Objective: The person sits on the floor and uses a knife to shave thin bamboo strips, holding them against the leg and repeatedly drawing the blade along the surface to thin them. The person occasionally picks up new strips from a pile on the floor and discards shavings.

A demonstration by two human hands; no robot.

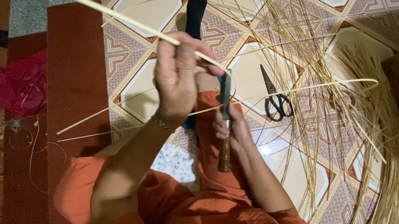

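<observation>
Head view, looking down at a person seated on patterned floor tiles (pixel 159 13), orange clothing over the knees.

Left hand (pixel 176 79): raised, fingers curled tight round a long pale cane strip (pixel 128 22); back of hand faces cam, so the fingertip grip is mostly hidden. Strip runs up-left from the hand and out of frame at the top edge; its other end passes the thumb side and meets the knife blade.

Right hand (pixel 232 126): closed round a knife (pixel 225 120), wooden handle sticking out below the fist, dark blade pointing up, tip touching the strip just right of the left hand. Exact contact point is hard to make out, slight blur.

Black-handled scissors (pixel 275 97) lie on the tiles just right of the hands, blades toward the top. A big loose pile of thin cane fibres (pixel 370 118) spreads over the right side, cut off at right and bottom edges. Single strands also cross behind the hands, w/ ends on a dark red mat (pixel 74 77) at left. Pink cloth (pixel 16 86) bunched near the left edge, partly cropped.

Open tile shows btwn mat and hands; right side is crowded w/ fibres.
</observation>
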